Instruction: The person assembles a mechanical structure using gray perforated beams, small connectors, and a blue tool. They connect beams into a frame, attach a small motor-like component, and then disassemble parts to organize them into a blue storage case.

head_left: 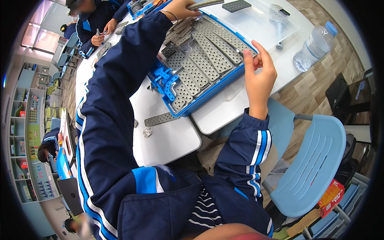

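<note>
My left hand [178,9], at the far edge of the view, is closed around a grey perforated building beam [206,4], partly cut off by the frame. Below it lies a blue storage box [214,96] with grey perforated plates [212,54] of several lengths, sorted in compartments. Blue connector pieces [170,86] fill its left corner. Beside the box's right corner is my right hand [262,74], thumb and forefinger apart and the other fingers curled, with nothing visible in it. Whether it touches the rim I cannot tell.
A clear plastic lid [260,24] lies beyond the box, with a dark grey plate [236,5] on it. A water bottle [314,47] stands at right. A loose beam [161,119] lies on the near white table [168,142]. A blue chair [308,164] stands at my right; another person's hands [105,34] work at far left.
</note>
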